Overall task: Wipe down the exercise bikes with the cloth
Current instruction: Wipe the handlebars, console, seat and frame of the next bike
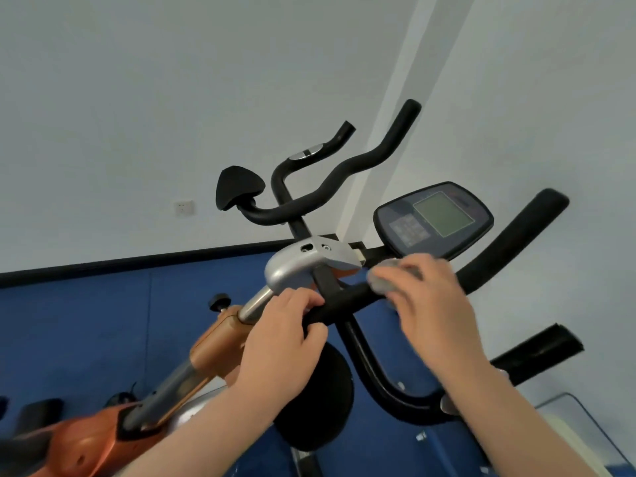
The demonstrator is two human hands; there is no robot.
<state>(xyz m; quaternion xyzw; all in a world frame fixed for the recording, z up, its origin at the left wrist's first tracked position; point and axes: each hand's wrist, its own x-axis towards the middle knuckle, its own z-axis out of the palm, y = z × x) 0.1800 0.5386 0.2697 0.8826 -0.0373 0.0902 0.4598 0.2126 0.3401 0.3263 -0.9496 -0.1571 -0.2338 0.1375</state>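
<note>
On the near bike's handlebar [347, 299]: wiping in progress.
Left hand [287, 333] wraps the bar, steadying it; right hand [426, 304] presses the grey cloth [385, 280], bunched under its curled fingers, below the console [433, 218]. Best to keep firm pressure and work outward along the grip.

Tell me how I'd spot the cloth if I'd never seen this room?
Find the orange exercise bike and follow its black handlebar toward the grey display console. Just below the console, the right hand presses a small grey cloth against the bar. It is the only soft, crumpled thing among hard parts.
</note>
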